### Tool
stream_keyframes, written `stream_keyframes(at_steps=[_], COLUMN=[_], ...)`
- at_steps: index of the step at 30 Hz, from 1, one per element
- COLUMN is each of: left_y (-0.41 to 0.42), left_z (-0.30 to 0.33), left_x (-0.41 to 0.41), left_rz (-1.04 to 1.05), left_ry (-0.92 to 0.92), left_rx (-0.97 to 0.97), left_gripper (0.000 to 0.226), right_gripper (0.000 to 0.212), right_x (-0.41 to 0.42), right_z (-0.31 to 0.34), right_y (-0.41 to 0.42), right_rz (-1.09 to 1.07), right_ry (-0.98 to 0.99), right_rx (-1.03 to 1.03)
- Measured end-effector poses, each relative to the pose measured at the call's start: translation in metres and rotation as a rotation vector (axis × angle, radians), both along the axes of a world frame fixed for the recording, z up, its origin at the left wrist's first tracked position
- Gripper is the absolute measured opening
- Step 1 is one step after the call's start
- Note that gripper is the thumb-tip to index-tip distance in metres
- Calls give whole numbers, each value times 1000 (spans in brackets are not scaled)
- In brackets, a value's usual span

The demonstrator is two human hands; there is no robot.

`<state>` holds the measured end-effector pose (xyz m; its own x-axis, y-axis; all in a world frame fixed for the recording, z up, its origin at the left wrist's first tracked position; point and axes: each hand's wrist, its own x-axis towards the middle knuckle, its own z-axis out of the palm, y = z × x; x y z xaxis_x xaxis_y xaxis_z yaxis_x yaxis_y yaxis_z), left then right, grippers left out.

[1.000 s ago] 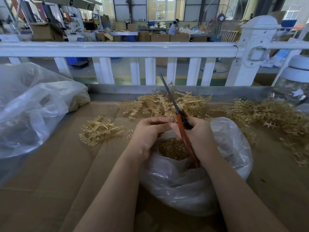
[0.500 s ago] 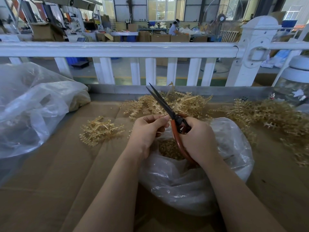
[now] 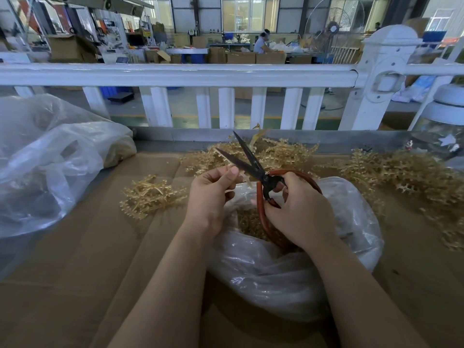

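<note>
Brown cardboard (image 3: 75,285) covers the bench under your forearms, and its widest bare stretch runs along your left arm. Right in front of you sits the clear bag (image 3: 276,272), mouth open, with cut golden bits inside; both wrists hang over its rim. Your right hand (image 3: 298,212) is clenched through the red loops of the scissors (image 3: 251,162) — blades parted in a V, tips pointing up and away to the left. Your left hand (image 3: 211,194) pinches a pale sprig (image 3: 248,182) between thumb and curled fingers, just at the lower blade near the pivot, above the bag's mouth. Whether the blade touches the sprig, I cannot tell. Left of that hand a small heap (image 3: 150,194) lies apart on the cardboard. Beyond the blade tips is the middle heap (image 3: 283,151), and a larger right heap (image 3: 401,177) crowds the bag's far right side. A big crumpled sack (image 3: 50,159) fills the left edge. The grey metal lip (image 3: 175,135) closes the bench at the back — behind it stands the white railing (image 3: 175,74), with a glass jar (image 3: 447,126) at the right corner.
</note>
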<state>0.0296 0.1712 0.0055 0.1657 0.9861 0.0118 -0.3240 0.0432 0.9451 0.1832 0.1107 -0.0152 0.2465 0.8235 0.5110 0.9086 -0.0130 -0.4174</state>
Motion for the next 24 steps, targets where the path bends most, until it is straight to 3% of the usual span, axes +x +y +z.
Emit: stream_keyframes(at_steps=[5, 13, 24], left_y=[0, 2, 3], left_z=[0, -1, -1], left_x=[-1, -5, -6], left_rz=[-14, -106, -100], left_ry=[20, -55, -113], left_rx=[65, 53, -14], left_gripper=[34, 31, 25], right_gripper=[45, 58, 51], right_x=[0, 3, -3], right_z=[-2, -2, 3], right_y=[0, 2, -2], right_rz=[-11, 33, 16], right_ry=[-81, -54, -73], right_rx=[-13, -58, -47])
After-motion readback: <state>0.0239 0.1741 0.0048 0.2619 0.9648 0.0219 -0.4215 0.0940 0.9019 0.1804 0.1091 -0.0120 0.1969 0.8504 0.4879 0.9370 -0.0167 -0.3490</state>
